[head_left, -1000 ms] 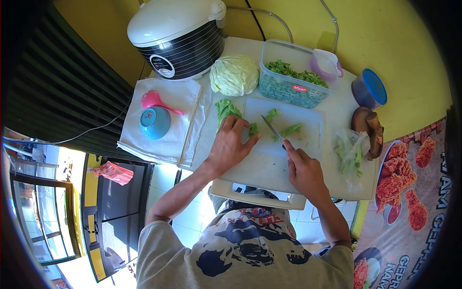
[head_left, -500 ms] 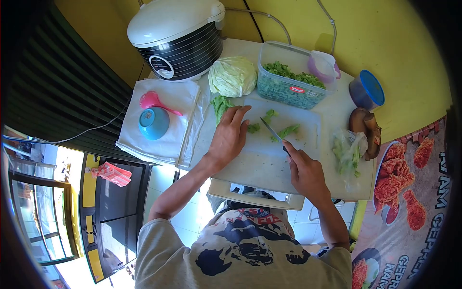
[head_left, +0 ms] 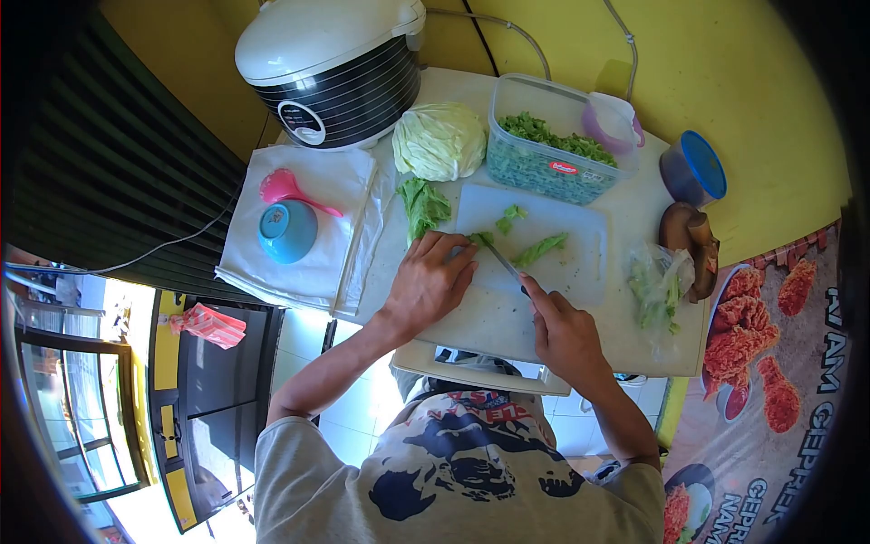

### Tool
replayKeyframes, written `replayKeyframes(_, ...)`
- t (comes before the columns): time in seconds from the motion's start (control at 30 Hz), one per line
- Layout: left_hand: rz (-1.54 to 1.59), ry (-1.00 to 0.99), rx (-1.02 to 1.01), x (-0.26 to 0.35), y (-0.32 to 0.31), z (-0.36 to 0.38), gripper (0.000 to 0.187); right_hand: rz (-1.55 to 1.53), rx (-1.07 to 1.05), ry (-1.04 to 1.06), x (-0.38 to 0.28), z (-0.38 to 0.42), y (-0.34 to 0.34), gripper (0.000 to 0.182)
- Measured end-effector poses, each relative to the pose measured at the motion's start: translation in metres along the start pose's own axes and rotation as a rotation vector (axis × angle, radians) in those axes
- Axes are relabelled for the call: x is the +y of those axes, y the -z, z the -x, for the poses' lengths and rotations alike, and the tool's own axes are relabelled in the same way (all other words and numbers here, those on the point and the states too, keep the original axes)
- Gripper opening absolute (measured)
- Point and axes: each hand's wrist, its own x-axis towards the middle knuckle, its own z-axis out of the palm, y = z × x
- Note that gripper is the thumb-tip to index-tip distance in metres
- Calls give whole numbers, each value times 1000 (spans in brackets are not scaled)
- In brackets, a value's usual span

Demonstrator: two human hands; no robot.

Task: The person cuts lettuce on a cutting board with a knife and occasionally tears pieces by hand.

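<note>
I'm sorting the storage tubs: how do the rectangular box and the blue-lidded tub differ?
The box is rectangular, while the tub is round. The box is open, showing chopped greens; the tub has its lid on. Both are on the table.

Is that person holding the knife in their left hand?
No, the right hand grips the knife, while the left hand is beside its blade tip.
</note>
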Motion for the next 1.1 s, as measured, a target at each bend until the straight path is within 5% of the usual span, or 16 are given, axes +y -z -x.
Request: replayKeyframes(1.1, -80, 21, -45, 5, -4, 5, 33, 106, -36, -32, -24, 3, -20, 76)
